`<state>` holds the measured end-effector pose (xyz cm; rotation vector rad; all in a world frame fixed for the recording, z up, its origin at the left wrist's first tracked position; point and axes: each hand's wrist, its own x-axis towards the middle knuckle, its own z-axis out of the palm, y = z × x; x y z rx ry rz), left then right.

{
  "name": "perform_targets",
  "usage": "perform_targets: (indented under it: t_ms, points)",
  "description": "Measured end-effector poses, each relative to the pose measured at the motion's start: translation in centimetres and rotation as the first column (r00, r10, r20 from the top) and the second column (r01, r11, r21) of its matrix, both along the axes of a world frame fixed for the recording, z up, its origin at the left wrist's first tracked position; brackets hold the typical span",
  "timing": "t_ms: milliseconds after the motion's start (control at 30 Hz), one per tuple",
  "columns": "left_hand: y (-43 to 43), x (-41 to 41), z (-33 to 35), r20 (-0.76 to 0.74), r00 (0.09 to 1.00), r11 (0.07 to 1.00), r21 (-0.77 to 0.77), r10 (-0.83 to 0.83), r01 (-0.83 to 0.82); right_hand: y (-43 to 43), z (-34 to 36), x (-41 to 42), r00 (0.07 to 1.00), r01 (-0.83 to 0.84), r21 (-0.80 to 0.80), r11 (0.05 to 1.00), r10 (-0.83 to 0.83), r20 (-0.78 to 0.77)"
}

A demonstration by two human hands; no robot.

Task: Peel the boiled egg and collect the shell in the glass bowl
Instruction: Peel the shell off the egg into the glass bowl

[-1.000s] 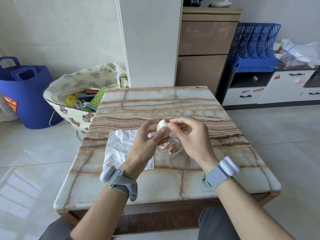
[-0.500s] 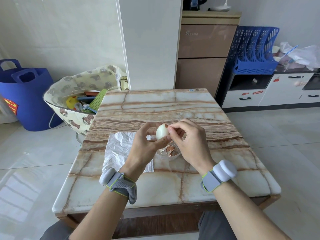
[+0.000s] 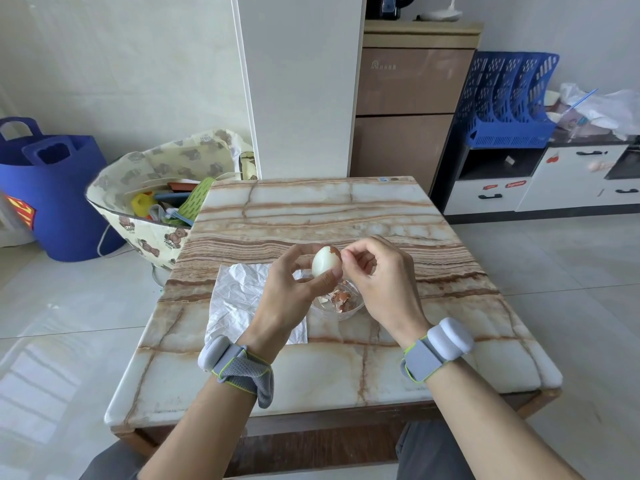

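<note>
While the left hand (image 3: 287, 292) grips the mostly bare egg (image 3: 323, 263), the right hand (image 3: 377, 278) pinches its remaining shell patch (image 3: 335, 251). Peeling seems nearly done; next, that piece must drop into the glass bowl (image 3: 337, 317) just below both hands.

Marble-patterned table (image 3: 346, 216) before me: pale top, brown veins, rounded corners, dark wood base under near edge. On my left half: crinkled white sheet (image 3: 235, 296), lying flat. Just beside sheet's right edge, near table centre: glass bowl (image 3: 334, 315), brown shell pieces (image 3: 341, 299) inside.
</note>
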<state>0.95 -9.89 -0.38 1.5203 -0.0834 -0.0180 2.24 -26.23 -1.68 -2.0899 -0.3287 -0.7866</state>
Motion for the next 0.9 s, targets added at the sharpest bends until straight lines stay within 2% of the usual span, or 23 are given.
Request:
perform_targets:
  t_ms: [200, 433, 700, 900]
  points:
    - [-0.06, 0.17, 0.02, -0.011, 1.000, 0.999, -0.035, 0.000, -0.001, -0.69, -0.69, 0.11, 0.996, 0.029, 0.036, 0.999, -0.026, -0.080]
    - [-0.26, 0.15, -0.08, -0.032, 0.999, 1.000, -0.030, -0.004, 0.003, -0.67, -0.66, -0.06, 0.989, -0.036, 0.083, 0.996, 0.048, -0.141]
    - [-0.08, 0.18, -0.28, -0.031, 0.999, 0.998, -0.052, -0.026, 0.024, -0.59, -0.06, -0.30, 0.981, -0.125, 0.114, 0.986, 0.140, -0.136]
    - [0.02, 0.26, -0.47, -0.041, 0.998, 0.998, -0.060, -0.037, 0.035, -0.60, 0.06, -0.31, 0.994, -0.103, -0.001, 0.995, 0.102, -0.044]
